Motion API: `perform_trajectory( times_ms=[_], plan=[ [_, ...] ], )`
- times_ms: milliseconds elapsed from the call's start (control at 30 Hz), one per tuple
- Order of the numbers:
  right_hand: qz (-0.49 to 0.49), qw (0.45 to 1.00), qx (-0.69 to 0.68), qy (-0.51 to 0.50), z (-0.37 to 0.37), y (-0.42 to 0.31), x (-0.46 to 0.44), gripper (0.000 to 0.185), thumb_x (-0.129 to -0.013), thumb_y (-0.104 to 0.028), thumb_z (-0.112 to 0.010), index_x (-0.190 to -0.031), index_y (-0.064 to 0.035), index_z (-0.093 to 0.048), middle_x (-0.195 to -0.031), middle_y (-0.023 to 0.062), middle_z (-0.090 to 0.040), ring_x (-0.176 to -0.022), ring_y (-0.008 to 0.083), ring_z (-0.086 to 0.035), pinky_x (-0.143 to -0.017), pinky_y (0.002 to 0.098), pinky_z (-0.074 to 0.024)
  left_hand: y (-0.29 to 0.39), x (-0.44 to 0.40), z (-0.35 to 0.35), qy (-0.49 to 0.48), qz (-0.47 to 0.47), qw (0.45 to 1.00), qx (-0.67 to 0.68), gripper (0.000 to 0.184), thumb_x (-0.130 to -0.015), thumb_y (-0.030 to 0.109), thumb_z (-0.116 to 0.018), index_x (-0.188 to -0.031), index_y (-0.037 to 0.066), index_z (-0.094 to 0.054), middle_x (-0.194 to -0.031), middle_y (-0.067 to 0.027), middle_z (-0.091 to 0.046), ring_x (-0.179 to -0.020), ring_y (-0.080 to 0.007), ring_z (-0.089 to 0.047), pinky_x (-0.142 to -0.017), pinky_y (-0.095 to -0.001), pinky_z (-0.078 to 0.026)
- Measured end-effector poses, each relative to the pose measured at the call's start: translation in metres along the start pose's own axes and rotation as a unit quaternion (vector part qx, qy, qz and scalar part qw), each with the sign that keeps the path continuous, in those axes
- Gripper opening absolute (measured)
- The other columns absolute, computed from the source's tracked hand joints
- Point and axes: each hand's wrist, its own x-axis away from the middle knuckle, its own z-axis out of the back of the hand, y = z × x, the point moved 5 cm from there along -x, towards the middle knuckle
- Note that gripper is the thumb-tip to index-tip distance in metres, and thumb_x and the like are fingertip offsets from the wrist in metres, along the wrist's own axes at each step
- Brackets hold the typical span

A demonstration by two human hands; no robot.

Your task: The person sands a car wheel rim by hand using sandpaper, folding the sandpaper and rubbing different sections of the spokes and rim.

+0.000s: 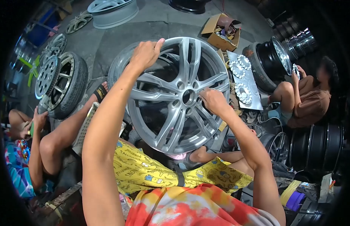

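Gripping a round, fork-spoked metal wheel (pixel 181 96) is the left hand (pixel 145 55).

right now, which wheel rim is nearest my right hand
The silver twin-spoked rim in the centre: your right hand touches it, while the other rims lie farther out.

The right hand (pixel 215 101) hides part of a silver wheel (pixel 181 94); the top edge crops a black rim (pixel 187 7).
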Motion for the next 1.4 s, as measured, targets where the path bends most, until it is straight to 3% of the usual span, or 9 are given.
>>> perform_trajectory(
  times_ms=[167, 300, 367, 467, 533, 667, 867, 1033, 1400],
  plan=[
    [-0.150, 0.988, 0.017, 0.033, 0.009, 0.102, 0.037, 0.024, -0.099, -0.025, -0.059, -0.097, -0.0076, -0.076, -0.097, 0.0214, -0.073, -0.080, 0.0421, -0.072, -0.073, 0.0531, -0.0578, -0.009, -0.001, -0.005, 0.017, -0.010, 1.000, 0.001, 0.068, -0.108, 0.051, -0.046, -0.088, -0.010, -0.071, -0.083, -0.0359, -0.063, -0.085, -0.0552, -0.063, -0.081, -0.0541, -0.049],
    [-0.175, 0.981, 0.066, 0.039, 0.041, 0.109, 0.054, 0.024, -0.099, -0.024, -0.061, -0.097, -0.0048, -0.076, -0.096, 0.0209, -0.073, -0.085, 0.0423, -0.071, -0.075, 0.0522, -0.0568, 0.005, 0.002, 0.002, -0.005, -0.002, 1.000, 0.012, 0.069, -0.108, 0.051, -0.045, -0.087, -0.009, -0.071, -0.084, -0.0365, -0.062, -0.086, -0.0556, -0.062, -0.082, -0.0545, -0.048],
    [-0.103, 0.976, -0.074, 0.180, 0.027, 0.104, 0.053, 0.023, -0.100, -0.022, -0.061, -0.103, -0.0048, -0.077, -0.098, 0.0211, -0.072, -0.089, 0.0422, -0.070, -0.077, 0.0516, -0.0554, -0.001, 0.000, -0.002, 0.001, -0.006, 1.000, 0.001, 0.069, -0.108, 0.051, -0.044, -0.087, -0.009, -0.071, -0.084, -0.0370, -0.062, -0.087, -0.0562, -0.062, -0.082, -0.0543, -0.048],
    [-0.208, 0.956, -0.095, 0.184, -0.011, 0.079, 0.056, 0.023, -0.101, -0.018, -0.062, -0.115, -0.0056, -0.074, -0.100, 0.0216, -0.071, -0.089, 0.0420, -0.069, -0.077, 0.0516, -0.0538, 0.001, 0.003, 0.001, 0.007, -0.008, 1.000, 0.007, 0.068, -0.108, 0.051, -0.044, -0.091, -0.009, -0.072, -0.086, -0.0371, -0.063, -0.088, -0.0557, -0.063, -0.083, -0.0539, -0.049],
    [-0.145, 0.933, -0.120, 0.306, -0.032, 0.049, 0.066, 0.029, -0.102, -0.018, -0.061, -0.127, -0.0072, -0.070, -0.098, 0.0206, -0.070, -0.088, 0.0417, -0.069, -0.077, 0.0511, -0.0532, -0.002, 0.001, -0.001, 0.020, -0.014, 1.000, -0.001, 0.068, -0.108, 0.052, -0.044, -0.094, -0.008, -0.073, -0.087, -0.0370, -0.065, -0.090, -0.0554, -0.064, -0.084, -0.0539, -0.049],
    [-0.199, 0.955, -0.067, 0.208, -0.017, 0.056, 0.077, 0.034, -0.101, -0.011, -0.060, -0.133, -0.0043, -0.066, -0.099, 0.0231, -0.070, -0.089, 0.0436, -0.068, -0.079, 0.0493, -0.0533, -0.003, 0.000, -0.002, 0.002, -0.010, 1.000, -0.016, 0.066, -0.107, 0.052, -0.044, -0.101, -0.007, -0.074, -0.091, -0.0361, -0.067, -0.095, -0.0542, -0.066, -0.088, -0.0539, -0.050],
    [-0.226, 0.939, -0.060, 0.254, -0.037, 0.075, 0.078, 0.032, -0.103, -0.018, -0.057, -0.129, -0.0021, -0.067, -0.096, 0.0248, -0.070, -0.088, 0.0472, -0.069, -0.076, 0.0561, -0.0523, 0.001, 0.001, 0.002, -0.004, -0.003, 1.000, -0.019, 0.066, -0.108, 0.052, -0.044, -0.100, -0.007, -0.074, -0.092, -0.0365, -0.066, -0.095, -0.0550, -0.065, -0.087, -0.0548, -0.050],
    [-0.296, 0.903, -0.110, 0.292, -0.038, 0.100, 0.066, 0.022, -0.102, -0.016, -0.055, -0.105, 0.0000, -0.069, -0.095, 0.0281, -0.068, -0.086, 0.0498, -0.065, -0.075, 0.0581, -0.0490, -0.002, 0.001, -0.005, 0.002, -0.012, 1.000, -0.013, 0.066, -0.108, 0.052, -0.044, -0.097, -0.007, -0.074, -0.090, -0.0373, -0.065, -0.093, -0.0553, -0.065, -0.086, -0.0544, -0.050],
    [-0.364, 0.877, -0.123, 0.287, -0.038, 0.096, 0.053, 0.024, -0.101, -0.014, -0.053, -0.112, -0.0025, -0.071, -0.097, 0.0287, -0.069, -0.094, 0.0506, -0.066, -0.079, 0.0584, -0.0508, -0.005, -0.003, 0.001, -0.013, -0.009, 0.999, -0.048, 0.065, -0.107, 0.052, -0.046, -0.095, -0.006, -0.074, -0.093, -0.0372, -0.065, -0.098, -0.0568, -0.063, -0.088, -0.0560, -0.049]
  ],
)
